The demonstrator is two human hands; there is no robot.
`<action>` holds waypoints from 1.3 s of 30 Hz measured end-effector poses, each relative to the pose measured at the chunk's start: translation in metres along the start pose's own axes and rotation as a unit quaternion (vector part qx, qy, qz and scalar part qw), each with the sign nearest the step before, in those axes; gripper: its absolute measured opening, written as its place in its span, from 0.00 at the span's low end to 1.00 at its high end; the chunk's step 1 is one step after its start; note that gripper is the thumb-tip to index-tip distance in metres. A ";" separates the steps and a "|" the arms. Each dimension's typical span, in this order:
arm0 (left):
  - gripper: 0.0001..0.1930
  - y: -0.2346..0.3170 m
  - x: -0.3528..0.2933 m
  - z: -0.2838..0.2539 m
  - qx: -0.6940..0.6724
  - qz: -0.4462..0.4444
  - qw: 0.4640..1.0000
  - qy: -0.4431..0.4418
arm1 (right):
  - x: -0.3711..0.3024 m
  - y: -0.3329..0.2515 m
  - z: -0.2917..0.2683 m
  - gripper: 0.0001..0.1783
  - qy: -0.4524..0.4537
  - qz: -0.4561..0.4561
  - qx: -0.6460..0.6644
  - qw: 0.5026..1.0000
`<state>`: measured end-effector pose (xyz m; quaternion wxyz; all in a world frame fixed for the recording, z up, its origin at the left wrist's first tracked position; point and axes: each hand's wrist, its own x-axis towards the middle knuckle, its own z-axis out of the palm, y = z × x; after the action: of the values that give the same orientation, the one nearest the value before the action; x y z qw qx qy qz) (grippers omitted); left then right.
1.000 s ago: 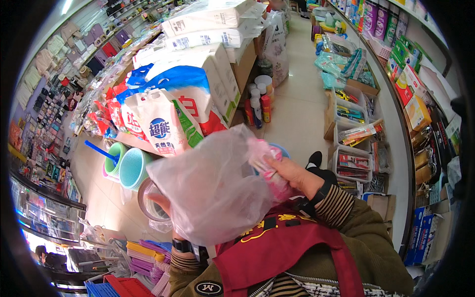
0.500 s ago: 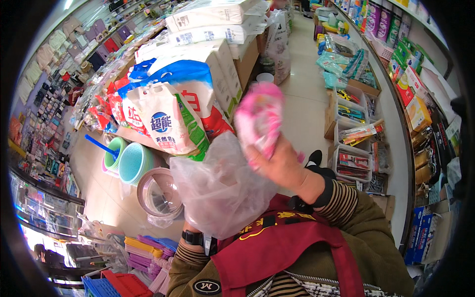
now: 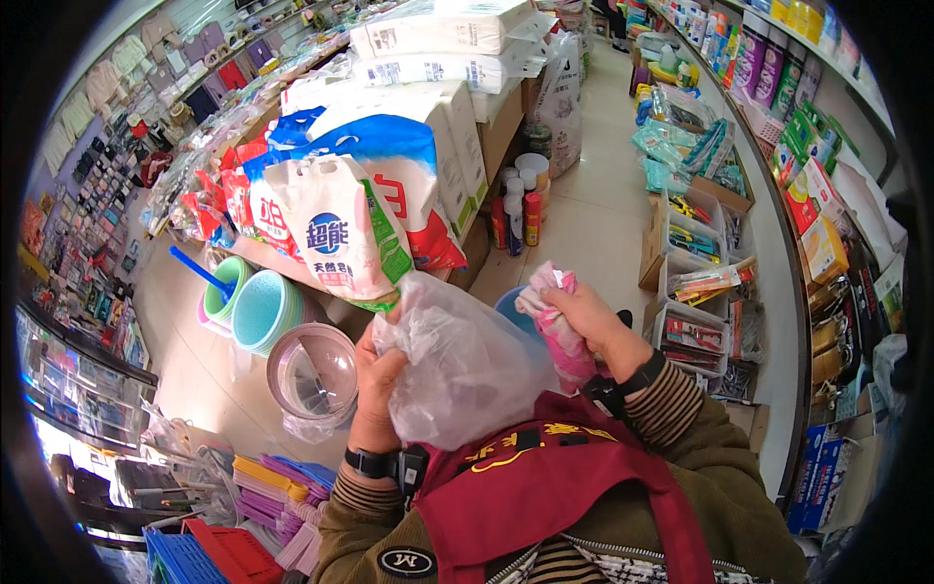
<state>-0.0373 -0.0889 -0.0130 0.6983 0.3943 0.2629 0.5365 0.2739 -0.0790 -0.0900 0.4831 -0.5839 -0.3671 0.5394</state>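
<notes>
My left hand (image 3: 374,389) grips the side of a crumpled, translucent plastic bag (image 3: 462,375) in front of my dark red apron (image 3: 555,487). What the bag holds, if anything, cannot be made out. To its right, my right hand (image 3: 595,319) is closed around a bunched pink and white cloth (image 3: 562,336), which hangs down beside the bag without any visible part inside it. Behind the cloth, part of a blue round container (image 3: 519,310) shows; the rest is hidden.
Detergent bags (image 3: 336,229) and stacked paper packs (image 3: 438,34) stand ahead. Nested tubs (image 3: 268,311) and a brown-rimmed basin (image 3: 311,375) sit at left. Spray cans (image 3: 514,224) stand on the aisle floor. Bins of small tools (image 3: 693,336) line the right shelf.
My right hand has come down and toward me with the cloth, now level with the bag. My left hand, hidden behind the bag before, now shows at its left side.
</notes>
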 end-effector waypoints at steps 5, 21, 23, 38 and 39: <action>0.28 -0.001 0.023 0.019 0.535 0.229 0.771 -0.259 | -0.042 -0.052 0.016 0.36 -0.227 0.023 0.121 0.966; 0.18 -0.044 -0.019 -0.017 0.422 -0.051 0.857 -0.292 | -0.031 -0.065 -0.027 0.28 -0.016 -0.031 0.441 0.897; 0.21 -0.060 -0.014 -0.040 0.379 -0.172 0.882 -0.219 | -0.044 -0.070 -0.027 0.31 -0.035 -0.099 0.414 0.904; 0.28 -0.055 0.037 -0.042 -0.291 -0.062 0.954 0.041 | -0.060 -0.052 -0.029 0.30 -0.037 -0.106 0.386 0.915; 0.28 -0.047 0.035 -0.049 -0.309 -0.058 0.949 0.032 | -0.057 -0.046 -0.033 0.28 -0.016 -0.061 0.411 0.910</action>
<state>-0.0409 -0.0478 -0.0775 0.8066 0.1261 0.1294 0.5628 0.3026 -0.1261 -0.0316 0.7060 -0.3018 -0.1557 0.6215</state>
